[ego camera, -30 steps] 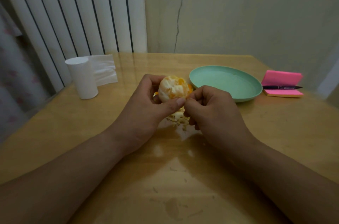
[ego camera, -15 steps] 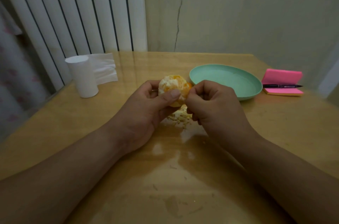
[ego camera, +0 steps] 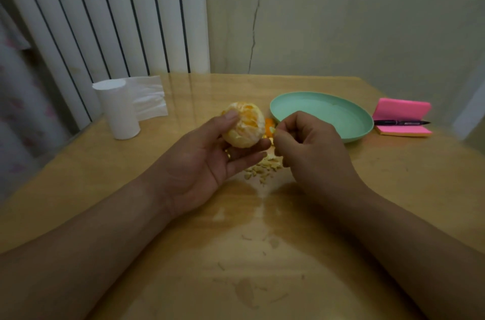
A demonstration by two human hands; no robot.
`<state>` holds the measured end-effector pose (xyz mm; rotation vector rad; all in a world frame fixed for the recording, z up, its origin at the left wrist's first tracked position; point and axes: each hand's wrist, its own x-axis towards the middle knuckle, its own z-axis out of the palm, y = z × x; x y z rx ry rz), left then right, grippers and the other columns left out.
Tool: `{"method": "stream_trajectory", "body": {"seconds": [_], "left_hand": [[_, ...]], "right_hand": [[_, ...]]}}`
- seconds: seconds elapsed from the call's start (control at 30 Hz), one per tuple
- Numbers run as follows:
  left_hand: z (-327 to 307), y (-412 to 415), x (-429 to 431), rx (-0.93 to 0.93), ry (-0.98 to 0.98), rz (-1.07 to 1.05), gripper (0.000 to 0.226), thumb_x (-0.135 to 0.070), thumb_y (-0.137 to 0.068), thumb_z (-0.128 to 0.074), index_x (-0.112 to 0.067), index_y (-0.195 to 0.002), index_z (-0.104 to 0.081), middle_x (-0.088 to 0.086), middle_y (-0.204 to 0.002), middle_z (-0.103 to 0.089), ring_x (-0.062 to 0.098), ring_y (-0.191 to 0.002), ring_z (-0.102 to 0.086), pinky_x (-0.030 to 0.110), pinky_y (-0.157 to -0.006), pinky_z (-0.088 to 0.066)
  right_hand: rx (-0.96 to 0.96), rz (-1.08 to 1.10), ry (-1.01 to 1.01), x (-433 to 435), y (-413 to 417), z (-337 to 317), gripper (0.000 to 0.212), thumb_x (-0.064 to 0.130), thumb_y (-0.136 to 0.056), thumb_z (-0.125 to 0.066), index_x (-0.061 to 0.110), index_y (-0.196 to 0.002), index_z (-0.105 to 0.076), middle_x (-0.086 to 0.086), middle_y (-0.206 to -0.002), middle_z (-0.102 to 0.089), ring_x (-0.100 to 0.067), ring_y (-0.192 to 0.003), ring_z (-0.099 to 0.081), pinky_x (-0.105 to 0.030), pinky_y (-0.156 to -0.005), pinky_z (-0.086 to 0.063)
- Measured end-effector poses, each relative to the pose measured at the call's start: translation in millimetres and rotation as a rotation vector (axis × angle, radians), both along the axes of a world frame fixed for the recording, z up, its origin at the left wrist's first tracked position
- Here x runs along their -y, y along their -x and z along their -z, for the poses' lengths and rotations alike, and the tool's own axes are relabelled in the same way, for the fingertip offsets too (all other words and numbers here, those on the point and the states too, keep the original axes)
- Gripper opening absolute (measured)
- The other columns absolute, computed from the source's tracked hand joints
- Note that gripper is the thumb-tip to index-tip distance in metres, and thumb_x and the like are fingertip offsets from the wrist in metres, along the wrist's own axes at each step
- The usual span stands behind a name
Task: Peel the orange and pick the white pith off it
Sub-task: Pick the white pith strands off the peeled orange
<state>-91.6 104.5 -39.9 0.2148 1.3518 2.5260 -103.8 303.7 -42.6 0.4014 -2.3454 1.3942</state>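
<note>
Above the glossy wooden tabletop (ego camera: 393, 188), my left hand (ego camera: 199, 162) gripped the peeled, pith-streaked round orange (ego camera: 245, 127), thumb on top. My right hand (ego camera: 309, 146), fingers curled, pinched a small pale scrap (ego camera: 273, 131) just beside it. Pale pith crumbs (ego camera: 262, 169) lay beneath.

Left hand (ego camera: 207, 159) palm up, thumb and fingers grip orange (ego camera: 245, 127). Right hand (ego camera: 312, 146) curled, fingertips pinch small pith bit (ego camera: 273, 131).
</note>
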Motion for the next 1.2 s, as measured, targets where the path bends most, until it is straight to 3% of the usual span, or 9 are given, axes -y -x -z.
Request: {"method": "stream_trajectory", "body": {"seconds": [0.13, 0.2, 0.3, 0.5, 0.57, 0.7, 0.87, 0.97, 1.2], "left_hand": [[0.9, 1.8, 2.4, 0.042, 0.064, -0.009, 0.050, -0.037, -0.100, -0.064, -0.009, -0.141, -0.064, 0.021, -0.130, -0.069, 0.025, -0.103, -0.071, 0.030, -0.077, -0.060], [0.6, 3.2, 3.5, 0.062, 0.053, -0.025, 0.047, -0.037, -0.101, -0.062, -0.009, -0.139, -0.064, 0.019, -0.128, -0.070, 0.024, -0.099, -0.070, 0.030, -0.076, -0.058], [-0.5, 5.3, 5.7, 0.091, 0.032, -0.025, 0.050, -0.038, -0.103, -0.060, -0.007, -0.142, -0.061, 0.020, -0.130, -0.069, 0.024, -0.097, -0.070, 0.028, -0.074, -0.055], [1.2, 7.7, 7.5, 0.119, -0.009, -0.015, 0.057, -0.039, -0.101, -0.061, -0.005, -0.146, -0.058, 0.021, -0.129, -0.070, 0.022, -0.093, -0.070, 0.025, -0.067, -0.056], [1.4, 7.5, 6.7, 0.117, -0.006, -0.017, 0.053, -0.037, -0.101, -0.061, -0.005, -0.142, -0.061, 0.020, -0.127, -0.070, 0.023, -0.093, -0.070, 0.026, -0.069, -0.056], [3.0, 7.1, 5.4, 0.099, -0.004, -0.042, 0.044, -0.032, -0.100, -0.063, -0.005, -0.134, -0.066, 0.018, -0.122, -0.070, 0.026, -0.099, -0.071, 0.028, -0.074, -0.061], [5.9, 7.3, 5.5, 0.044, 0.055, -0.026, 0.041, -0.029, -0.099, -0.064, -0.008, -0.134, -0.068, 0.015, -0.128, -0.072, 0.023, -0.110, -0.069, 0.030, -0.089, -0.060], [7.7, 8.2, 5.3, -0.002, 0.106, -0.043, 0.044, -0.027, -0.099, -0.064, -0.004, -0.136, -0.068, 0.018, -0.133, -0.070, 0.025, -0.115, -0.068, 0.030, -0.089, -0.061], [9.0, 8.7, 4.7, -0.059, 0.159, -0.080, 0.056, -0.025, -0.098, -0.066, 0.007, -0.143, -0.057, 0.019, -0.131, -0.070, 0.028, -0.117, -0.067, 0.035, -0.100, -0.059]], "right_hand": [[0.036, -0.074, -0.014, 2.5, -0.5, 1.2, 0.020, 0.018, -0.106, -0.053, 0.026, -0.097, -0.069, 0.007, -0.081, -0.072, -0.012, -0.070, -0.066, -0.033, -0.061, -0.052], [0.031, -0.070, -0.067, 1.9, -0.3, 1.9, 0.024, 0.013, -0.104, -0.052, 0.029, -0.101, -0.069, 0.009, -0.082, -0.072, -0.013, -0.071, -0.066, -0.038, -0.063, -0.055], [0.031, -0.057, -0.214, -0.4, 0.2, 1.5, 0.023, 0.014, -0.100, -0.050, 0.028, -0.090, -0.066, 0.005, -0.081, -0.069, -0.016, -0.075, -0.064, -0.047, -0.070, -0.056], [-0.043, -0.016, -0.434, 1.3, 1.9, 3.7, 0.022, 0.033, -0.103, -0.056, 0.023, -0.083, -0.060, 0.007, -0.080, -0.060, -0.014, -0.077, -0.055, -0.042, -0.071, -0.049], [-0.099, -0.015, -0.414, 2.3, 0.8, 3.3, 0.005, 0.024, -0.096, -0.064, 0.028, -0.097, -0.061, 0.012, -0.095, -0.060, -0.011, -0.089, -0.054, -0.036, -0.079, -0.047], [-0.202, -0.022, -0.242, 3.3, -3.0, 0.5, 0.009, 0.028, -0.097, -0.071, 0.026, -0.103, -0.065, 0.015, -0.098, -0.062, -0.004, -0.095, -0.058, -0.021, -0.077, -0.045], [-0.190, -0.053, -0.188, 5.1, -5.9, -0.1, 0.012, 0.036, -0.100, -0.070, 0.025, -0.104, -0.071, 0.013, -0.091, -0.068, -0.008, -0.088, -0.063, -0.030, -0.073, -0.054], [-0.177, -0.042, -0.176, 4.6, -4.4, 0.3, 0.012, 0.036, -0.101, -0.068, 0.024, -0.102, -0.072, 0.013, -0.088, -0.069, -0.008, -0.084, -0.063, -0.033, -0.072, -0.054], [-0.161, -0.022, -0.240, 3.1, -4.1, -1.5, 0.010, 0.033, -0.103, -0.067, 0.026, -0.102, -0.073, 0.015, -0.086, -0.068, -0.004, -0.083, -0.062, -0.023, -0.068, -0.051]]}}
